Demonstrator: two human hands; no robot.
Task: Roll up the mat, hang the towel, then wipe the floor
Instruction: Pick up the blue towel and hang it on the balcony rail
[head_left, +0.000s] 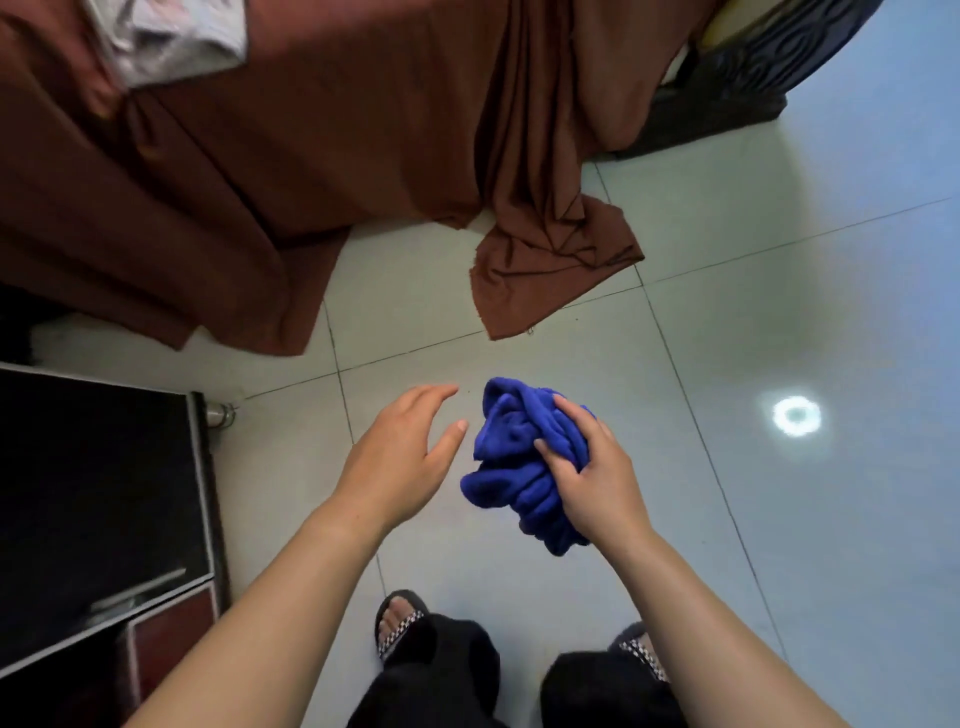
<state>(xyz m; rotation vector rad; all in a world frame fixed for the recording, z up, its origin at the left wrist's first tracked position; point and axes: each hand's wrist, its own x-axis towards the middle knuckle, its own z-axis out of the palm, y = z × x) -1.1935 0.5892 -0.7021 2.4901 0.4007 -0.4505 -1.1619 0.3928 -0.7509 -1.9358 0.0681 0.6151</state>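
blue cloth bunched in the right hand over the tiled floor

at 9 o'clock a dark cabinet (98, 499) stands with a pale edge trim and a metal handle low on its front. above it, from 10 to 12 o'clock, a brown sheet (311, 156) drapes down in heavy folds, and one corner lies on the floor (779, 312) just past centre. a crumpled grey-white fabric (171, 41) rests on the sheet at 11 o'clock.

just below centre, the left hand (400, 457) is released: fingers straight and slightly spread, palm turned toward the cloth, holding nothing, with a small gap between its fingertips and the fabric. right beside it, at about 5 o'clock from centre, the blue cloth (514, 467) is a crumpled bundle, held up above the pale tiles. the right hand (597, 478) is grasping it from the right side, thumb and fingers curled into the folds, with loose ends hanging below the fist.

at 6 o'clock black trousers (441, 675) and two sandals with checkered straps, the left sandal (397, 623) and the right sandal (641, 649), stand on the tiles. at 3 o'clock a round light reflection (796, 415) shines on the glossy floor. at 1 o'clock a dark carved piece of furniture (753, 78) meets the sheet's edge.
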